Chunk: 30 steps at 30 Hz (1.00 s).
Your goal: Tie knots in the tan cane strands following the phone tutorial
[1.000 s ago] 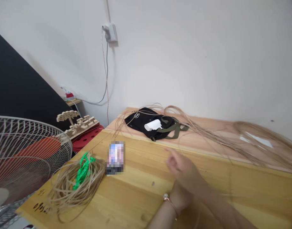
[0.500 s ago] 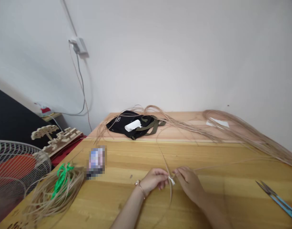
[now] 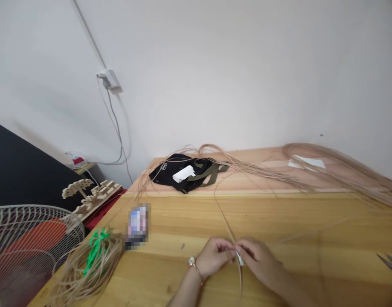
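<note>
In front of the black bag (image 3: 168, 171), left hand (image 3: 212, 259) and right hand (image 3: 262, 263) pinch a strand (image 3: 227, 222) at its white strip (image 3: 240, 260), seemingly fastening it, next needing steady tension

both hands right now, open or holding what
Left hand: closed, pinching the thin strand.
Right hand: closed, pinching at the same spot, by the white piece.
</note>
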Each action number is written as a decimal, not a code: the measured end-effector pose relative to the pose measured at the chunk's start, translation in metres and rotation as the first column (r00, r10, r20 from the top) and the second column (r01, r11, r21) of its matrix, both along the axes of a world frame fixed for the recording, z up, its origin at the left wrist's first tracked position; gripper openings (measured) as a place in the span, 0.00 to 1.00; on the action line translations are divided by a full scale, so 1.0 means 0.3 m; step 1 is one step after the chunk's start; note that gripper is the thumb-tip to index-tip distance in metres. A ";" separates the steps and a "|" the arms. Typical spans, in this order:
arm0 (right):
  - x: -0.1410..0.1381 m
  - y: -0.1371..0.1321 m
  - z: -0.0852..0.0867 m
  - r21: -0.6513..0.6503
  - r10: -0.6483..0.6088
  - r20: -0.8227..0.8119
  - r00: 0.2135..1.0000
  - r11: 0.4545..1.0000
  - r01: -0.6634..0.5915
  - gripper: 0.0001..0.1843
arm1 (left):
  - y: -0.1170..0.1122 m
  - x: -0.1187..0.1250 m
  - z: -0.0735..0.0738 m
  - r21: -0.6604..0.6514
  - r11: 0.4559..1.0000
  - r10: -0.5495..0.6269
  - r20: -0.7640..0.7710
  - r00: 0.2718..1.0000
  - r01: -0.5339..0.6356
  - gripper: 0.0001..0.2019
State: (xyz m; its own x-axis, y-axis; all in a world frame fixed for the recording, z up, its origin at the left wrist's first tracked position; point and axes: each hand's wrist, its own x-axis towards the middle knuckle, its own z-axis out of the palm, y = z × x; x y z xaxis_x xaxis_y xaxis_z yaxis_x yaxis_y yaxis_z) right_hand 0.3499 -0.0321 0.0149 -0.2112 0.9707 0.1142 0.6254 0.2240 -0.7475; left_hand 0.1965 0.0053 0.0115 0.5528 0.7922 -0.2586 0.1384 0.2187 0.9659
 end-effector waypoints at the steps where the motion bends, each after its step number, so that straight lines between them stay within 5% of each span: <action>1: 0.001 -0.001 -0.001 -0.003 -0.002 -0.002 1.000 1.000 0.002 0.15 | 0.000 0.000 0.000 0.008 1.000 0.000 -0.001 1.000 0.000 0.18; 16: 0.011 -0.012 -0.003 -0.065 0.018 0.029 0.999 0.998 -0.016 0.16 | 0.011 -0.013 -0.018 0.102 0.990 -0.099 -0.002 0.995 0.098 0.13; 30: 0.015 -0.015 -0.010 -0.142 -0.041 -0.136 0.990 0.990 0.022 0.12 | 0.005 -0.013 -0.001 0.135 0.991 0.027 -0.140 0.990 -0.008 0.14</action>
State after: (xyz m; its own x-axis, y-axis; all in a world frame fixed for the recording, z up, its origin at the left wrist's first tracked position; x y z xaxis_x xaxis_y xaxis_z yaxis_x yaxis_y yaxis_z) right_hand 0.3544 -0.0367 0.0120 -0.1719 0.9851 0.0032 0.5189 0.0933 -0.8498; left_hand 0.1926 0.0069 0.0112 0.5038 0.8342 -0.2242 0.2727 0.0927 0.9576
